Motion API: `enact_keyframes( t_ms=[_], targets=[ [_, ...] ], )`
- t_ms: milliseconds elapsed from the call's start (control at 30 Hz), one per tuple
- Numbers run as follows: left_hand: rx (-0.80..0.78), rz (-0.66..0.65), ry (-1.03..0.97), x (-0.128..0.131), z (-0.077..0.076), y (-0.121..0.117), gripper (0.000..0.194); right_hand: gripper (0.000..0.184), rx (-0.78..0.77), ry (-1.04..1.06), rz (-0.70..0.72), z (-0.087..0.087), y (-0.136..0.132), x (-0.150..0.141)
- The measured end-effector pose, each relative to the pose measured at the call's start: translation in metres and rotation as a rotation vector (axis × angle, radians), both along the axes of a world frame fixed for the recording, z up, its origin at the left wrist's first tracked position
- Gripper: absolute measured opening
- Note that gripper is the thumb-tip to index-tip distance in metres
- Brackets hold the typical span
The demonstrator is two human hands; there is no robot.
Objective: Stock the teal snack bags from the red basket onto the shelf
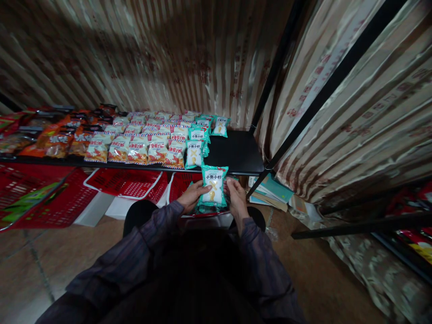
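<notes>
Between my two hands, in front of the shelf's edge, is a teal and white snack bag [213, 186] standing upright, its printed front toward me. My left hand [194, 196] grips its left side, thumb across the front. At its right edge the fingers of my right hand [236, 194] are closed on the bag. Below it, more teal bags are partly visible in a red basket [176, 185] near my knees. On the black shelf [232, 155], matching teal bags [195, 153] stand in a column, with one more teal bag [220, 126] at the back right.
White and orange snack bags [137, 148] fill the shelf's middle; orange-black packets [60, 141] lie left. Red baskets [126, 183] sit underneath. Black metal posts [280, 153] rise at the right, beside stacked flat boxes [272, 189]. Pleated curtains [162, 58] hang behind.
</notes>
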State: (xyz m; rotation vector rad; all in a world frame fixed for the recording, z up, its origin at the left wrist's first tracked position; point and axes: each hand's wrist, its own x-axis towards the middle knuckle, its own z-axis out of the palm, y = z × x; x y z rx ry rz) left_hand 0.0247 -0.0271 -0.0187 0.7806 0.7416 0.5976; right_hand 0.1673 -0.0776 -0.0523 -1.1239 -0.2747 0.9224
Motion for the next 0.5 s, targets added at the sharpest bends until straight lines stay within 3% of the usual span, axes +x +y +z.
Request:
enact_keyframes(
  t_ms=[267,500],
  targets=[
    [0.068,0.071,-0.002,0.018,0.013,0.011,0.045,0.045,-0.042,-0.004,0.116,-0.01,-0.024,-0.004],
    [0.048,0.073,0.005,0.032,0.011,0.005,0.038,0.045,-0.023,-0.011,0.007,-0.023,-0.022,0.006]
  ],
)
